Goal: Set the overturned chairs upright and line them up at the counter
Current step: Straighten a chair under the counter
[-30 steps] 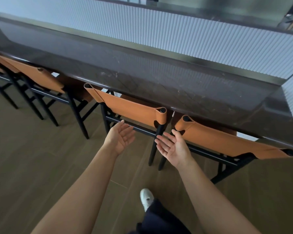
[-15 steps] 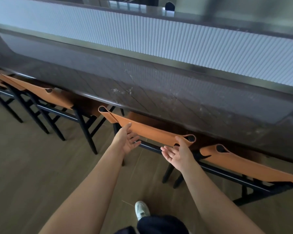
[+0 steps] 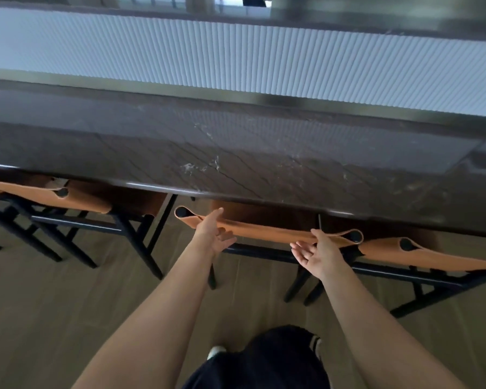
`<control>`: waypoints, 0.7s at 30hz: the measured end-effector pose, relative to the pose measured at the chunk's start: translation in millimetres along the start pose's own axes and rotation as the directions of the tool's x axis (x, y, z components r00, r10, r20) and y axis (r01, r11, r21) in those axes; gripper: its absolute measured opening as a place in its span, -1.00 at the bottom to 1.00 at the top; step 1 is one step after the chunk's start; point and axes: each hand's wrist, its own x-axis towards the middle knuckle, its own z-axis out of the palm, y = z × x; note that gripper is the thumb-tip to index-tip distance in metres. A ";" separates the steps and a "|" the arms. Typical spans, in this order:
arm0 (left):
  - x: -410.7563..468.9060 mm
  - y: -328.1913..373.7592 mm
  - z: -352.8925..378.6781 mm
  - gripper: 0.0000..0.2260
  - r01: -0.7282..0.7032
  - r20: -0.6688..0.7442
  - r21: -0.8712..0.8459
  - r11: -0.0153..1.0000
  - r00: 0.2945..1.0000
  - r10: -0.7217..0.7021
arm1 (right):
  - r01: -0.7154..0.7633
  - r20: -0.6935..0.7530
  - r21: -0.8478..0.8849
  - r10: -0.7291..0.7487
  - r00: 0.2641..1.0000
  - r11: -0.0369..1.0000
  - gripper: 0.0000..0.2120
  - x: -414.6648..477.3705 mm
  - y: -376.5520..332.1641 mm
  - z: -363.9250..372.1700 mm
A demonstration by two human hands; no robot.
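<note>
Three chairs stand upright in a row on the wood floor (image 3: 54, 304), tucked under the near edge of one dark bench (image 3: 236, 153): a left chair (image 3: 84, 202), a middle chair (image 3: 270, 234) and a right chair (image 3: 446, 261). Two hands reach to the middle chair's tan backrest. The left hand (image 3: 212, 237) is at its left end and the right hand (image 3: 319, 255) near its right end. Each has its fingers (image 3: 299, 249) apart and loose, thumb against the strap, gripping nothing.

Soft light from the far side brightens the ribbed white panel (image 3: 264, 57) and leaves a dull sheen on the dark counter (image 3: 236, 155). Wide-angle distortion bends the edges, and the chairs (image 3: 76, 199) at the left are blurred.
</note>
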 end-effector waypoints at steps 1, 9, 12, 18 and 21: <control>6.3 2.8 -0.4 -0.52 -0.002 -0.002 0.002 1.000 1.000 0.002 | 0.002 -0.003 -0.013 -0.002 1.000 1.000 -0.80 1.3 1.2 3.3; 50.7 15.7 9.0 -0.65 0.058 -0.031 -0.018 0.998 0.998 -0.058 | -0.018 -0.081 0.007 0.018 0.997 1.000 -0.91 20.6 -7.9 18.8; 65.8 17.4 6.2 -0.83 0.076 -0.138 -0.054 0.996 0.987 -0.083 | -0.035 -0.101 0.051 0.040 0.994 0.998 -0.93 31.7 -12.2 18.6; 80.7 18.3 -7.1 -0.81 0.080 -0.255 -0.064 0.995 0.963 -0.093 | -0.007 -0.075 0.155 0.019 0.997 0.988 -0.86 40.6 -7.9 23.7; 79.3 16.2 -11.7 -0.81 0.053 -0.249 -0.061 0.997 0.966 -0.066 | -0.005 -0.091 0.162 0.020 0.996 0.987 -0.84 39.2 -6.6 24.9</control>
